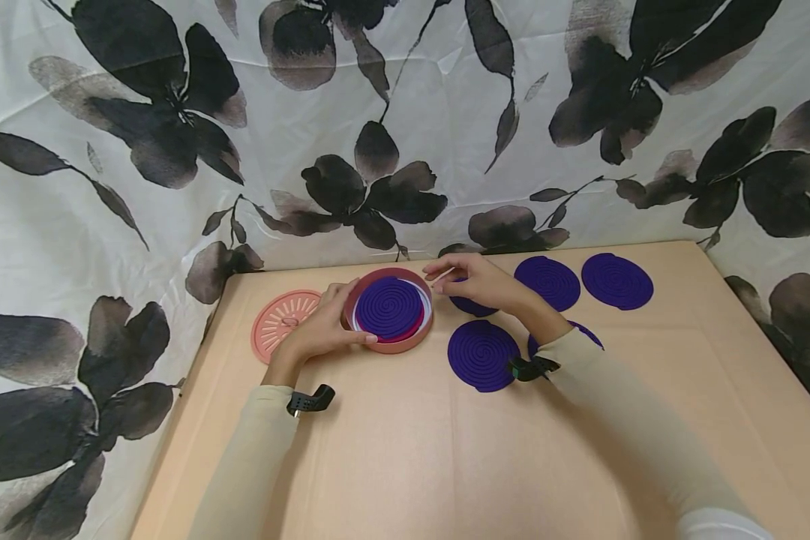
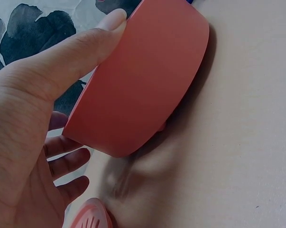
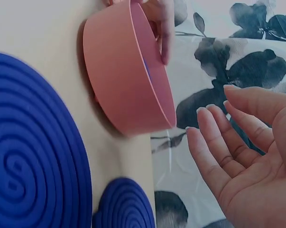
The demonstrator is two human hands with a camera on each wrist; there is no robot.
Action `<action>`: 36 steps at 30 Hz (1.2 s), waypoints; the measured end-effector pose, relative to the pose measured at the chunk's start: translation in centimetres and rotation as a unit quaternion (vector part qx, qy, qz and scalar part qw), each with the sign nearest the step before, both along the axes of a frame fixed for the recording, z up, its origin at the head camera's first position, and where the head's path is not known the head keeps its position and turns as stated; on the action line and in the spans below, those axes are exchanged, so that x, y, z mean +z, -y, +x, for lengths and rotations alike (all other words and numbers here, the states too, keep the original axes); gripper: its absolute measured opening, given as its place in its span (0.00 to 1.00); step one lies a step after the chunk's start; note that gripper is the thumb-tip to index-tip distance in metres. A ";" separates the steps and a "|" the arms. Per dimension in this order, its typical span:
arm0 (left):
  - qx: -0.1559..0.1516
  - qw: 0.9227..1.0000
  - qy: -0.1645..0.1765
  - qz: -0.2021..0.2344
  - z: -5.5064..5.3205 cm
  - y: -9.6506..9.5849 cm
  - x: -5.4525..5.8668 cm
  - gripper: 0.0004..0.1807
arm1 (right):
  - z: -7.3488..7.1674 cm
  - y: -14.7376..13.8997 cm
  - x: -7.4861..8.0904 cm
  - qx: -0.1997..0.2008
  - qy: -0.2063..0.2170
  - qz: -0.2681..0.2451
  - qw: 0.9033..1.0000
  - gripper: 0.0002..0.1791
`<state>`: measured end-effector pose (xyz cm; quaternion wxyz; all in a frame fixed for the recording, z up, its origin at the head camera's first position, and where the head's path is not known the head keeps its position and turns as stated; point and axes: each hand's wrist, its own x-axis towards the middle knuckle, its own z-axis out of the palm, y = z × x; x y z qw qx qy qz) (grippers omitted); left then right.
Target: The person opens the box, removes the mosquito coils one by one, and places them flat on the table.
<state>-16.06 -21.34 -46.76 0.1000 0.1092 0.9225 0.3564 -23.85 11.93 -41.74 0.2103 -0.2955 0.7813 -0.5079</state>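
My left hand (image 1: 320, 322) grips the side of a coral-pink round holder (image 1: 398, 348), its thumb over the near rim and its fingers round the far left side. Inside the holder lies a dark blue spiral-grooved coaster (image 1: 388, 307), with magenta and white edges showing under it. My right hand (image 1: 475, 281) hovers just right of the holder, above another blue coaster (image 1: 471, 306) that it partly hides. In the right wrist view its fingers (image 3: 223, 147) are loosely bent, with nothing between them and apart from the holder wall (image 3: 119, 71).
A slotted coral lid (image 1: 283, 322) lies left of the holder, partly behind the left hand. More blue coasters lie on the right: one in front (image 1: 483, 355), two at the back (image 1: 547, 283), and one under the right forearm (image 1: 583, 334). A floral curtain (image 1: 378, 112) borders the table's back edge.
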 end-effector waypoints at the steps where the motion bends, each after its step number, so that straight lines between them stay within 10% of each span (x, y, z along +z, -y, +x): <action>1: 0.000 1.000 -0.001 -0.001 0.0 0.0 0.0 0.68 | 0.0 0.3 0.0 0.002 0.001 0.001 1.000 0.21; 36: -0.009 1.000 -0.007 -0.003 -0.1 -0.1 -0.2 0.66 | 0.5 6.9 -1.1 0.065 0.014 -0.045 0.997 0.22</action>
